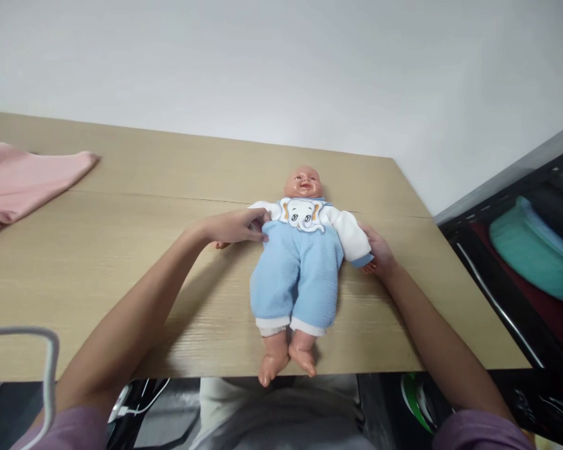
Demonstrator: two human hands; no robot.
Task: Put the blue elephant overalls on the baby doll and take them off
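A baby doll [294, 275] lies on its back on the wooden table, head away from me and bare feet at the front edge. It wears a light blue romper with white sleeves and an elephant face [302, 214] on the chest. At the doll's side, on the left of the view, my left hand [238, 226] is closed on the clothing, thumb against the blue cloth and fingers by the sleeve. My right hand [380, 251] curls round the outer side of the other white sleeve [350, 237]; its fingertips are partly hidden behind it.
Pink cloth [32, 181] lies at the table's far left. A white cable [51, 362] loops at the lower left. Beyond the right edge of the table [450, 300] stands a black rack [492, 287] with a teal basin [534, 256]. A white wall rises behind.
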